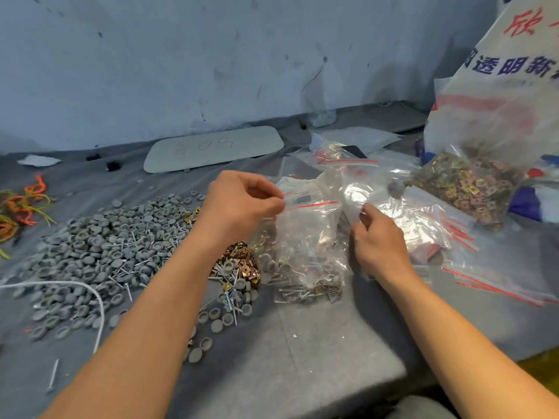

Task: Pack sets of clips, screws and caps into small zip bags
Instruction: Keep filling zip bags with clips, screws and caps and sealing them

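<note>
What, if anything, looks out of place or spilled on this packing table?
One screw lies alone near the front left edge of the table, far from the heap of grey caps and screws. Several stray caps trail from the heap toward the front, and a white cord crosses it.

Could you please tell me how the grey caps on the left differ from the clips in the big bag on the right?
The grey caps are round and dull; the clips are square and brassy. The caps lie loose on the cloth, mixed with screws; the clips sit inside a clear bag. Both are large bulk heaps.
</note>
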A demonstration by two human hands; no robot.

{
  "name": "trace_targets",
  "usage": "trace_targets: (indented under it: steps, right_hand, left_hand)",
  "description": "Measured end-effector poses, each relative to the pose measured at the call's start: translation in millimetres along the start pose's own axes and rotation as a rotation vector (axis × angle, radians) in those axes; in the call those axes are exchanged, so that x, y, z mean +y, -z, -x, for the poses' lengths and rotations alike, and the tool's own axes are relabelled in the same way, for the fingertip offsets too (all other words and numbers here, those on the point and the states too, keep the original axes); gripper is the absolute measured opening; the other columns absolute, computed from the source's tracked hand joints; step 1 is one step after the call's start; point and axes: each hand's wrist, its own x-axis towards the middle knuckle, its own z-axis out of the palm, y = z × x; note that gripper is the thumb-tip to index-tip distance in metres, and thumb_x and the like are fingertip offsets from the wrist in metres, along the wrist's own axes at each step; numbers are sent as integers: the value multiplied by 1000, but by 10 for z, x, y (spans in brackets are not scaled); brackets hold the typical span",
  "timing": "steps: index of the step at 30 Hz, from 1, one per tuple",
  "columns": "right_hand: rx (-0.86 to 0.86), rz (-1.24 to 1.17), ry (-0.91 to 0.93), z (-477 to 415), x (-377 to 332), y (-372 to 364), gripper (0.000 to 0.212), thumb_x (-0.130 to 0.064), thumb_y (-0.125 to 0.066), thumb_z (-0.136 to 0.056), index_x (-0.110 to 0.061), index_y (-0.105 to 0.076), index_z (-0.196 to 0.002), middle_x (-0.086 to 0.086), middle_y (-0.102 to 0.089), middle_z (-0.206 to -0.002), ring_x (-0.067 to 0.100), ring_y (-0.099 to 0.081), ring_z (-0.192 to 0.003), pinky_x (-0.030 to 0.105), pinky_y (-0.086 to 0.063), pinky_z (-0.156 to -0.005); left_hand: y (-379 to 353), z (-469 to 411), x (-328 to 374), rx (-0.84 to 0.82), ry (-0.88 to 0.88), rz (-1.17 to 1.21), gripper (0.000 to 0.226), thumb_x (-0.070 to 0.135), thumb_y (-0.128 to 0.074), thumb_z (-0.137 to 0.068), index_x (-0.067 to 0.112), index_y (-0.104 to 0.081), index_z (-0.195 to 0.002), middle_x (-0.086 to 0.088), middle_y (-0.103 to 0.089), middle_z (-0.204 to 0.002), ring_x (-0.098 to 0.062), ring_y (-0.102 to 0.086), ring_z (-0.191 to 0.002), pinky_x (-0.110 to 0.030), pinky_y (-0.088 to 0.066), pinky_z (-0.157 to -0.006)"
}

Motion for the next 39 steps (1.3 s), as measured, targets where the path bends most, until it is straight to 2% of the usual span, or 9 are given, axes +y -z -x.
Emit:
trace_targets:
  steps: [4, 7, 13, 20, 24, 27, 30, 33, 39]
  right_hand:
    - [115, -161, -111, -54, 10, 36, 19, -9, -53, -93, -15, -46, -78, -2, -54, -70, 21, -43, -70, 38, -29, -60]
    - [166, -265, -237, -61, 29, 44, 17, -4, -52, -91, -10, -52, -74, 4, -57, -62, 31, -52, -62, 38, -43, -58]
    - [160, -656, -354, -36, 55, 67, 27, 2, -52, -88, -14, -74, -90, -3, -68, -61, 8, -51, -41, 39, -56, -55]
    - [160, -748, -390, -42, 51, 47, 40, 5, -49, -89, -24, -59, -64, -10, -44, -40, 9, -39, -33, 28, -40, -48]
    - [149, -873, -437, -33, 21, 30, 41, 7, -48, -93, -18, -64, -65, -9, -37, -38, 7, -34, -31, 21, -32, -38]
    - [100, -935, -440, -16, -13, 25, 30, 5, -45, -98, -10, -70, -91, -10, -37, -39, 6, -36, -31, 21, -37, -36]
    - [74, -956, -371, 18, -60, 48, 31, 5, -45, -101, -9, -72, -93, -11, -39, -43, 7, -37, -37, 20, -40, -38]
    - [81, -1077, -329, 32, -193, 156, 32, 5, -47, -103, -12, -71, -91, -9, -62, -56, 6, -58, -48, 21, -54, -50]
    - [-92, -1695, -539, -25, -296, 595, 26, -1, -46, -105, -3, -71, -108, 14, -79, -90, 22, -79, -76, 33, -63, -57]
  left_hand:
    - [-12, -45, 23, 45, 22, 286, 16, 3, -84, -81, 19, -83, -77, -2, -78, -74, -8, -73, -65, -14, -55, -62]
    - [-50, -74, -9, 2, 11, 358, 20, 5, -83, -83, 23, -84, -76, -2, -79, -76, -7, -72, -68, -16, -55, -65]
    - [-155, -256, 218, -189, 6, 239, 5, 11, -80, -88, 14, -83, -86, -7, -78, -77, -14, -66, -65, -30, -56, -68]
    - [-50, -386, 415, -590, -36, 12, 13, 31, -81, -84, 19, -82, -87, -6, -77, -82, -13, -65, -63, -33, -51, -68]
    - [-359, -505, 188, -419, 22, -17, 5, 23, -80, -90, 19, -82, -86, -2, -79, -80, -8, -63, -60, -23, -51, -60]
    - [-658, -539, -79, -165, 29, -229, 5, 25, -83, -86, 26, -83, -91, 8, -79, -87, -6, -70, -80, -32, -57, -81]
    - [-852, -402, -168, 154, -222, -543, 20, 29, -85, -81, 32, -80, -101, 12, -75, -103, -13, -66, -101, -37, -55, -86]
    - [-1051, -201, -161, 299, -597, -624, 18, 7, -83, -76, 22, -76, -83, 5, -71, -79, -22, -64, -75, -27, -41, -57]
    - [-1147, -47, -198, 196, -110, -347, 38, 42, -51, -99, 29, -64, -132, 9, -72, -104, -17, -66, -93, -34, -48, -80]
